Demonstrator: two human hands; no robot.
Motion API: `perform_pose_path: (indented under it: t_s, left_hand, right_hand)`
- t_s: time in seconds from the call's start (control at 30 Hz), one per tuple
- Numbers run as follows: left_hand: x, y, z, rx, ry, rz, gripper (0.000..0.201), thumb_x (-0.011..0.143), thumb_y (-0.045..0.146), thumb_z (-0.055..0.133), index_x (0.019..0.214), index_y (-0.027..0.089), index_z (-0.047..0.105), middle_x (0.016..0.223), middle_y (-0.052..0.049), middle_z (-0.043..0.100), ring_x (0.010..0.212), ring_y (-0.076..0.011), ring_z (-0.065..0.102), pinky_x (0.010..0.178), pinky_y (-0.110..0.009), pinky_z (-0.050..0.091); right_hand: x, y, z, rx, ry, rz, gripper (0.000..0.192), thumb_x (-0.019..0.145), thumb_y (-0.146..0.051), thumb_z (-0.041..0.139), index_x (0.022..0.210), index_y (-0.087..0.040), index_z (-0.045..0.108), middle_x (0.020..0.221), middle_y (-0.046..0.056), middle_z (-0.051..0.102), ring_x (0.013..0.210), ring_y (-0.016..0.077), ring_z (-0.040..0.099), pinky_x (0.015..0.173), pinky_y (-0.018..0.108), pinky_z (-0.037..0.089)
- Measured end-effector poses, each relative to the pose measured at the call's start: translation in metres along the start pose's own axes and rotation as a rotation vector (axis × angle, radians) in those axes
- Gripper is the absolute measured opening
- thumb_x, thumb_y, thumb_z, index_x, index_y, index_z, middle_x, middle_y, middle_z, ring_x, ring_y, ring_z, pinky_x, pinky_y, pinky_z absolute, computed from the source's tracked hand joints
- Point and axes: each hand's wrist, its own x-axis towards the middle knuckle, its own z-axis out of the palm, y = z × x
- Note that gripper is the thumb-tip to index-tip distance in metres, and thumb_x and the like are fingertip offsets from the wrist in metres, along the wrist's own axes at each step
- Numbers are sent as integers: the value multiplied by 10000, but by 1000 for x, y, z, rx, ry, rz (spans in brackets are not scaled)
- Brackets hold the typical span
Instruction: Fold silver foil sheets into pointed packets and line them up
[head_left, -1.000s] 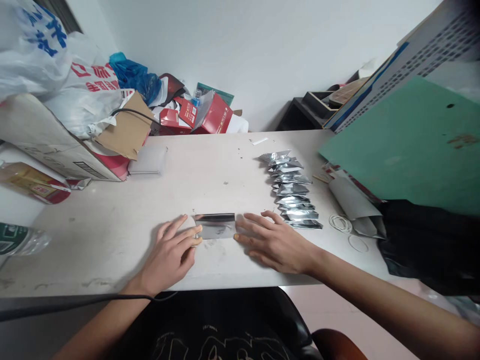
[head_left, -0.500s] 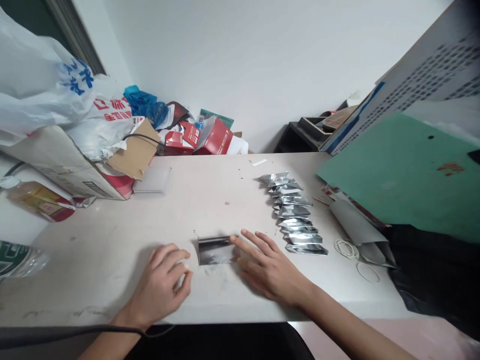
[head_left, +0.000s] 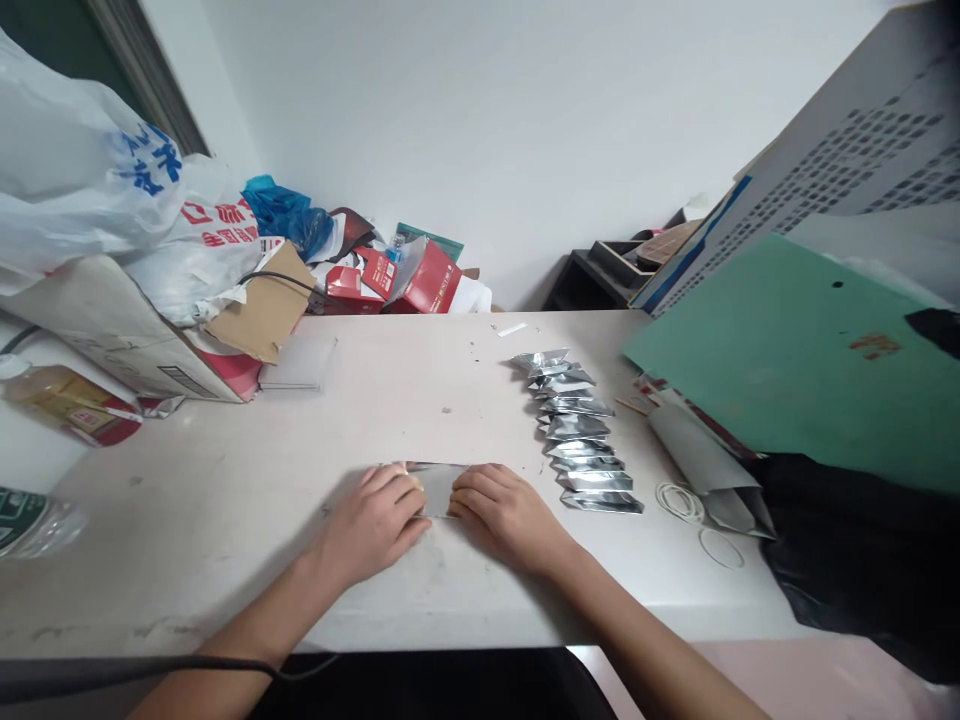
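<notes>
A small silver foil sheet (head_left: pixel 439 490) lies near the front of the table, between my two hands. My left hand (head_left: pixel 384 518) has its fingers curled over the sheet's left end. Over the right end, my right hand (head_left: pixel 501 512) grips in the same way, fingers bent and close together. Both ends of the foil are hidden under the fingers; only the shiny middle shows. To the right of my right hand runs a column of several folded silver foil pieces (head_left: pixel 585 428), lined up one behind another.
The white table (head_left: pixel 247 520) carries a carton (head_left: pixel 127 330) with plastic bags (head_left: pixel 82 190) on the left, beside bottles (head_left: pixel 82 405). At the right stand a green board (head_left: pixel 757 350), a coil of white cord (head_left: pixel 679 502) and black cloth (head_left: pixel 817 550). A black cable (head_left: pixel 150 668) crosses the front left.
My left hand has moved right onto the foil's left end. My right hand has closed from spread fingers onto the right end. The foil's top fold now looks opened out and flatter.
</notes>
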Motion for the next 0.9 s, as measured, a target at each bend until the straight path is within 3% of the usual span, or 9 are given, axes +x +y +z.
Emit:
perform_pose_path:
  t_s: [0.2, 0.33, 0.47, 0.6, 0.7, 0.8, 0.9]
  left_hand:
    - [4, -7, 3, 68, -12, 41, 107, 1108, 252, 575, 1074, 203, 664, 1059, -34, 726, 1068, -232, 687, 930, -406, 560]
    - [12, -10, -4, 82, -88, 57, 117, 1096, 316, 630, 1084, 205, 668, 1085, -33, 728, 1033, -236, 682, 868, -398, 545]
    - [14, -8, -13, -56, -161, 24, 163, 1055, 379, 715, 1091, 226, 670, 1160, -26, 734, 1081, -227, 678, 913, -393, 558]
    - [8, -5, -11, 3, -120, 83, 119, 1108, 230, 587, 1068, 215, 698, 1122, -27, 763, 1065, -225, 696, 942, -417, 571]
    - [5, -4, -10, -28, -61, 66, 182, 1121, 205, 539, 1077, 214, 716, 1075, -21, 780, 1030, -217, 711, 932, -418, 592]
    - [4, -2, -10, -170, -18, -52, 186, 1111, 205, 556, 1105, 236, 739, 1122, -22, 787, 1090, -210, 716, 961, -417, 615]
    - [7, -1, -10, -301, 8, -185, 211, 1099, 189, 548, 1145, 253, 743, 1205, -33, 787, 1142, -205, 732, 994, -421, 628]
  right_hand:
    - [4, 1, 1, -9, -14, -20, 223, 1099, -412, 633, 1051, -212, 720, 959, 60, 744, 910, 216, 675, 866, 381, 561]
    - [4, -2, 2, -69, 13, -62, 282, 1088, -455, 636, 971, -212, 721, 912, 54, 726, 882, 223, 659, 1017, 449, 551]
    - [4, -8, 4, -192, 19, -109, 243, 1104, -339, 602, 925, -220, 718, 819, 26, 684, 833, 210, 636, 1067, 429, 537]
    - [3, -17, 6, -268, 74, -142, 290, 1075, -212, 598, 797, -236, 677, 739, 6, 647, 777, 199, 599, 1062, 410, 524]
    - [2, -20, 5, -200, 85, -91, 265, 1076, -266, 601, 826, -235, 682, 772, 14, 674, 806, 206, 618, 1051, 419, 515]
    - [3, -18, 1, -76, 65, 9, 234, 1097, -296, 571, 912, -232, 699, 862, 29, 733, 886, 214, 669, 1035, 432, 499]
    - [6, -14, 0, 65, 53, 160, 248, 1108, -275, 544, 921, -245, 703, 837, 19, 739, 829, 202, 682, 922, 411, 515]
